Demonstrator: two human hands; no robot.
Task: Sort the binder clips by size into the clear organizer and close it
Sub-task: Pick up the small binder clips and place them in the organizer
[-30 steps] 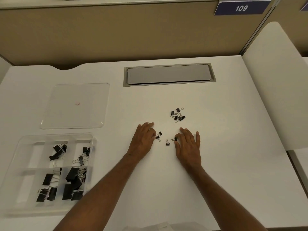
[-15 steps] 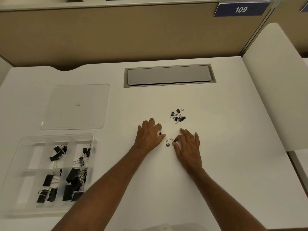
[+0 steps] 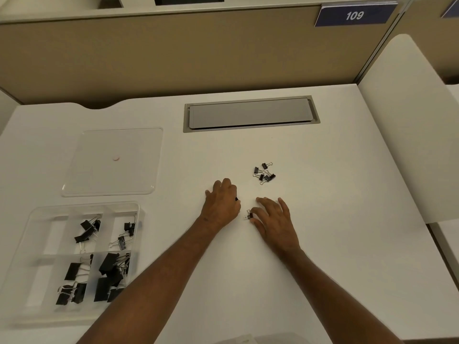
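My right hand pinches a tiny clip at its left edge; my left hand curls on another — organizer lies far left, nearer my left.

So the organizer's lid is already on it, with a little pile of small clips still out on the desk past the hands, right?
Not quite. The head view shows the lid lying flat on the desk beyond the open organizer, not on it. The rest holds: the pile of small clips sits on the desk past both hands.
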